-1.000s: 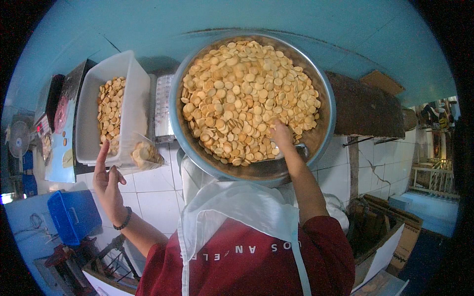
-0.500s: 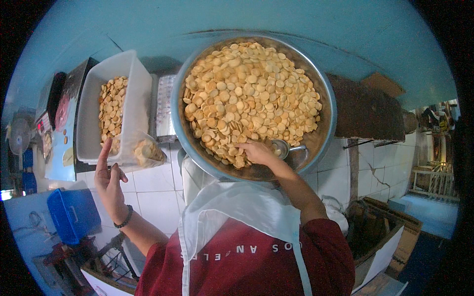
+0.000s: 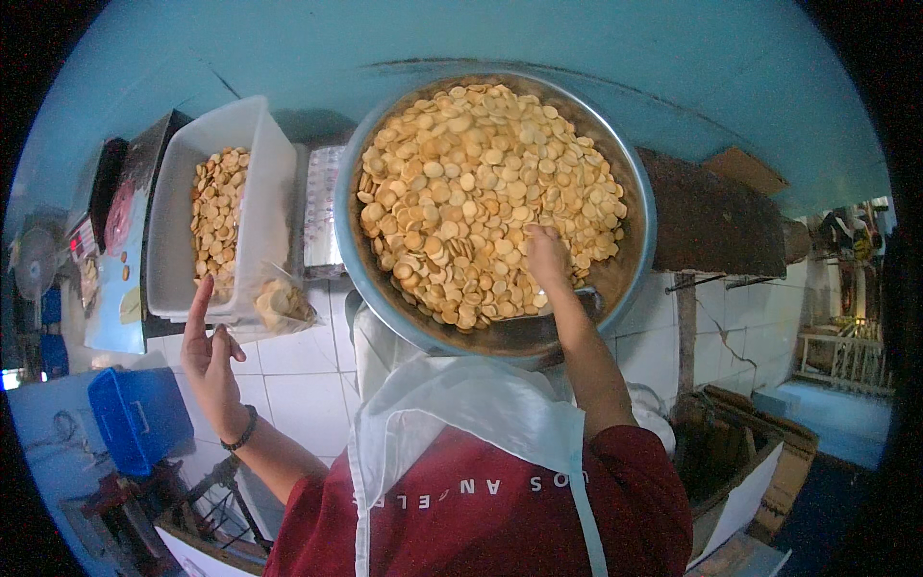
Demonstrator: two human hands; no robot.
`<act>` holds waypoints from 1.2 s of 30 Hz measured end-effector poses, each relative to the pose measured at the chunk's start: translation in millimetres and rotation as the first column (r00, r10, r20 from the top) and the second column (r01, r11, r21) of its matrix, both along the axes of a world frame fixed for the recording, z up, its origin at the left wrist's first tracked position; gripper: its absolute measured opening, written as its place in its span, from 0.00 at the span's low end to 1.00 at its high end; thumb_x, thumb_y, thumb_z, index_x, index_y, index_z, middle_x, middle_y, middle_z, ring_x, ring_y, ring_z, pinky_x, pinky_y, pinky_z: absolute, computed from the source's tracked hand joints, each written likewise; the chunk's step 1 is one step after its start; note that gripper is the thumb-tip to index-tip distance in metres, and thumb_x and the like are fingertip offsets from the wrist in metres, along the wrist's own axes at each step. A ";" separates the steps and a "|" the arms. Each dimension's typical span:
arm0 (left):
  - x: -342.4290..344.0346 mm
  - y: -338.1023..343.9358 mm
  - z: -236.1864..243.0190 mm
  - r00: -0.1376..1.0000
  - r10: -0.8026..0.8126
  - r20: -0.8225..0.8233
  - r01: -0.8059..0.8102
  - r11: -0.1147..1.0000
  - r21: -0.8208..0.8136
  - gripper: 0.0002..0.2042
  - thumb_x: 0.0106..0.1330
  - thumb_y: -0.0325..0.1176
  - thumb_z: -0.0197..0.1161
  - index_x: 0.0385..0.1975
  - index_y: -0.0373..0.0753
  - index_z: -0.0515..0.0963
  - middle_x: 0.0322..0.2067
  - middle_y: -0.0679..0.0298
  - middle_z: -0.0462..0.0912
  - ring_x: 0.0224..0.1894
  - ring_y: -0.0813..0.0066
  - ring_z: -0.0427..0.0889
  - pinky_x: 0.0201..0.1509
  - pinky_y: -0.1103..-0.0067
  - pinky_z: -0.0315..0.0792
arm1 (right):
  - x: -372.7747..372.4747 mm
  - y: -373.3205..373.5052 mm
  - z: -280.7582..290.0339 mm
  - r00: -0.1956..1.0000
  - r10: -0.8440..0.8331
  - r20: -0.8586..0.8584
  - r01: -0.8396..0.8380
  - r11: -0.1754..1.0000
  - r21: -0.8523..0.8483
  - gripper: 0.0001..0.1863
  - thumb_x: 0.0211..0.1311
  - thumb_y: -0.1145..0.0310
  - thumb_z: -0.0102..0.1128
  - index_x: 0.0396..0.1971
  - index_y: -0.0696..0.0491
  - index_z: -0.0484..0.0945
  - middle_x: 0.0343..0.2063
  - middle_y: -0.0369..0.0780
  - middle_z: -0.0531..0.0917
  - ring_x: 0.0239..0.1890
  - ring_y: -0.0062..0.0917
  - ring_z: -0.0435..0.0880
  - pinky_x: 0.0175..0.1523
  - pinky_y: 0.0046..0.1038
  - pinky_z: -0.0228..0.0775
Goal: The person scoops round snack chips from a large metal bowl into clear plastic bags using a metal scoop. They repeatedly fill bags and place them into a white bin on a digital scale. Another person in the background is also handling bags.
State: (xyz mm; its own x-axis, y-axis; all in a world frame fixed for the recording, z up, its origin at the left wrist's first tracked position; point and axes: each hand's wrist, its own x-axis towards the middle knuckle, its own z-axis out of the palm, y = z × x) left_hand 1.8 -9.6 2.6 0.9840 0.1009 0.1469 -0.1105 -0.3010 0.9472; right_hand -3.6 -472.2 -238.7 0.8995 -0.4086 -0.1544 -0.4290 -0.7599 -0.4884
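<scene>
A wide metal basin (image 3: 642,252) holds a large heap of small round golden biscuits (image 3: 486,173). My right hand (image 3: 548,255) is over the right-front part of the heap, fingers curled and touching the biscuits; what they hold, if anything, is hidden. Under that forearm lies a metal scoop (image 3: 585,290), mostly covered. My left hand (image 3: 212,363) is raised at the near end of a white plastic bin (image 3: 269,168), index finger stretched up and thumb apart, with nothing visible in it. More biscuits lie in the bin, and a clear bag of biscuits (image 3: 284,303) sits beside it.
Left of the bin stand a dark scale (image 3: 94,207) and a light-blue surface (image 3: 117,322). A stack of clear plastic packaging (image 3: 324,207) lies between bin and basin. A blue crate (image 3: 142,418) is lower left; a dark brown surface (image 3: 711,212) extends right of the basin.
My right hand has moved right and farther away across the heap, from the basin's near side, and its forearm now covers most of the scoop. My left hand has barely shifted.
</scene>
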 end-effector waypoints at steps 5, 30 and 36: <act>2.8 -5.2 0.5 1.000 -0.018 0.014 0.018 0.999 -0.034 0.27 0.57 0.14 0.43 0.61 0.28 0.64 0.61 0.52 0.69 0.21 0.93 0.67 0.23 0.92 0.67 | 23.3 28.4 -11.3 0.975 0.164 0.149 -0.168 0.986 0.018 0.19 0.61 0.71 0.54 0.54 0.49 0.72 0.47 0.49 0.75 0.46 0.45 0.76 0.50 0.41 0.70; -2.5 -13.6 27.7 0.998 -0.004 0.066 0.002 0.999 0.036 0.27 0.58 0.16 0.43 0.61 0.27 0.63 0.60 0.51 0.69 0.20 0.93 0.68 0.21 0.92 0.65 | 82.4 60.6 36.2 0.904 0.213 0.370 -0.309 0.924 0.224 0.17 0.64 0.69 0.53 0.51 0.56 0.72 0.41 0.51 0.79 0.45 0.44 0.78 0.48 0.39 0.71; 0.5 -31.3 48.9 0.993 -0.060 0.099 0.056 0.998 0.037 0.26 0.57 0.18 0.44 0.60 0.26 0.64 0.60 0.49 0.69 0.19 0.92 0.70 0.20 0.92 0.65 | 139.4 94.9 56.0 0.917 0.369 0.150 -0.367 0.929 -0.040 0.18 0.64 0.68 0.51 0.53 0.52 0.69 0.34 0.48 0.82 0.38 0.41 0.81 0.42 0.38 0.72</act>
State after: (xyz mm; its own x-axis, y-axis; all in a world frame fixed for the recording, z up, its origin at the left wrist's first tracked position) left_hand 2.3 -40.9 51.5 0.9681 0.0372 0.2477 -0.2229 -0.3237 0.9195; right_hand 135.8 -377.3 -182.8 0.9990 -0.0453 -0.0011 -0.0394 -0.8553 -0.5166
